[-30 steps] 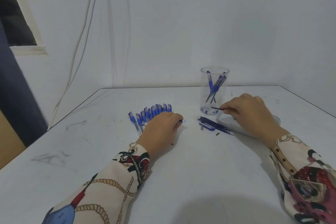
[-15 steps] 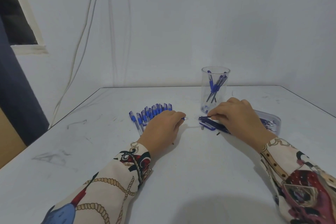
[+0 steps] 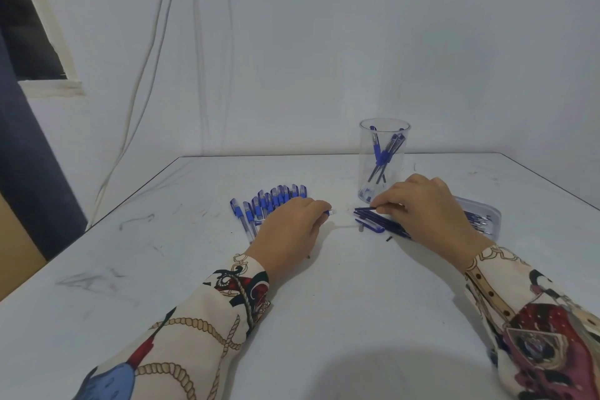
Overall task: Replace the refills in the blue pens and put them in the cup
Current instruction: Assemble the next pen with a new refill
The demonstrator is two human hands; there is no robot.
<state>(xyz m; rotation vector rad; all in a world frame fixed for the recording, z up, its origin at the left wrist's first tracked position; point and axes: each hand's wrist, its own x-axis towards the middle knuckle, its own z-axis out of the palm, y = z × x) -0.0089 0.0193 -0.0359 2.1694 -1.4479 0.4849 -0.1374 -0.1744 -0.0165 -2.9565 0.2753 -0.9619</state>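
No words or brand names can be read on anything here; the pens are too small to tell.

The clear cup (image 3: pixel 384 153) stands far back on the white table (image 3: pixel 341 302). A few blue pens (image 3: pixel 382 156) lean inside it. Left of the cup, a row of blue pens (image 3: pixel 269 201) lies flat on the table. Just in front of the cup lies a little pile of thin dark refills (image 3: pixel 380 221), with a blue pen cap (image 3: pixel 370 226) beside them. Right of the cup sits a low clear tray (image 3: pixel 483 217) with more thin refills in it.

The left hand (image 3: pixel 290 230) rests on the near end of the pen row, fingers curled round a pen whose clear tip (image 3: pixel 329 212) pokes out toward the cup. The right hand (image 3: pixel 425 208), just in front of the cup, pinches one dark refill (image 3: pixel 365 208) from the pile.

Both patterned sleeves (image 3: pixel 201 328) lie across the near table. White cables (image 3: pixel 146 81) hang down the wall far left of the cup. The table is bare near the front edge.
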